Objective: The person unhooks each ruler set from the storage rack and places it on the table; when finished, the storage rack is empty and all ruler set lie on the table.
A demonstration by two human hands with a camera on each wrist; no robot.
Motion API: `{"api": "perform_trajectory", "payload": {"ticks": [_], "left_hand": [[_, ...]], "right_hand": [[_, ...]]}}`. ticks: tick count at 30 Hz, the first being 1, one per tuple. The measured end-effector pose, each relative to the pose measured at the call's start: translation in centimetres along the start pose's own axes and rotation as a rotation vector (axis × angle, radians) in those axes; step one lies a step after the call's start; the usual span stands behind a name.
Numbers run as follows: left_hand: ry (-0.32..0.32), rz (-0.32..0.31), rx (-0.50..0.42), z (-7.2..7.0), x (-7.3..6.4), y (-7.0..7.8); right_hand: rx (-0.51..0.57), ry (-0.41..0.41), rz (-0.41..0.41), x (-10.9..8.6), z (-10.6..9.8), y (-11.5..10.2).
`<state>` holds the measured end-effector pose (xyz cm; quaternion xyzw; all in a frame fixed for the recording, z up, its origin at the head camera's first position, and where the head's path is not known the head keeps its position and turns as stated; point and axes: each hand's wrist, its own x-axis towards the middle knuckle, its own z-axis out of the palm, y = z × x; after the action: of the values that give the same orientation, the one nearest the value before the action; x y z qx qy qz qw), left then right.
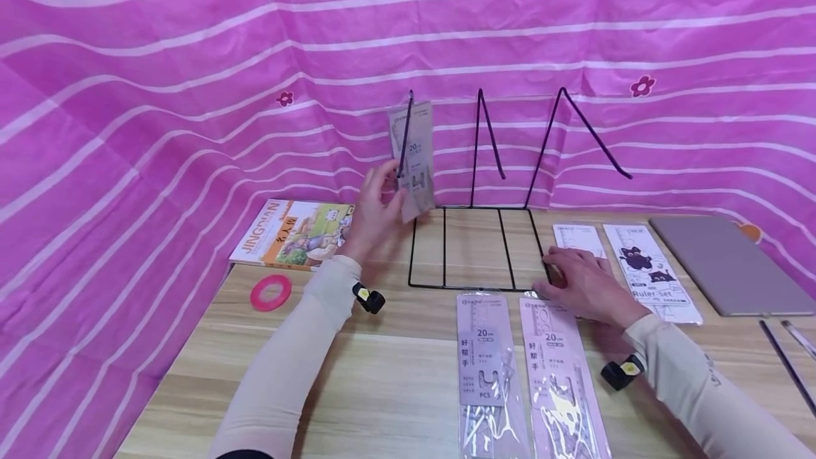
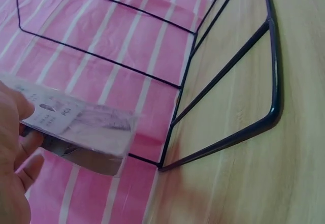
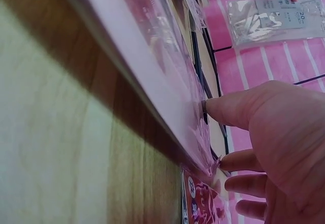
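A black wire display rack stands against the cloth, with three prongs sticking up and out. On its leftmost prong hangs a clear-bagged ruler set, slightly tilted. My left hand pinches the side of that packet; the left wrist view shows thumb and fingers around the ruler set. At the front right corner of the rack's base, my right hand grips the wire between thumb and fingers. Two similar purple ruler sets, one on the left and one on the right, lie before the rack.
White ruler packs lie right of the rack, beside a grey flat notebook. Pens lie at the far right. A book and a pink tape roll are on the left. Pink striped cloth hangs behind the table.
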<state>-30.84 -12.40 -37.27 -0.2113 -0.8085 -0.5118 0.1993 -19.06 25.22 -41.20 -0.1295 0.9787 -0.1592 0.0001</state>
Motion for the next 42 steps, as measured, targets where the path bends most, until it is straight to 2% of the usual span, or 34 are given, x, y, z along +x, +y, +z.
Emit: {"api": "perform_trajectory", "payload": {"ticks": [8, 17, 20, 26, 33, 42], "left_hand": [[0.002, 0.021, 0.019, 0.0, -0.2, 0.9], [-0.074, 0.043, 0.057, -1.9, -0.7, 1.7], [-0.092, 0.043, 0.075, -2.6, -1.2, 1.7], [-0.097, 0.095, 0.104, -4.2, -2.5, 2.4], [-0.144, 0.044, 0.136, -5.6, -4.6, 3.7], [-0.175, 0.098, 0.133, -7.0, -7.4, 5.2]], "right_hand": [[0.012, -0.002, 0.0, 0.1, 0.1, 0.0], [0.02, -0.014, 0.013, 0.2, 0.1, 0.1], [0.021, -0.012, 0.008, 0.2, 0.0, 0.1], [0.022, -0.011, 0.005, 0.2, -0.1, -0.1], [0.023, -0.008, 0.006, 0.1, -0.2, -0.1], [0.024, -0.008, 0.002, 0.1, -0.1, 0.0]]}}
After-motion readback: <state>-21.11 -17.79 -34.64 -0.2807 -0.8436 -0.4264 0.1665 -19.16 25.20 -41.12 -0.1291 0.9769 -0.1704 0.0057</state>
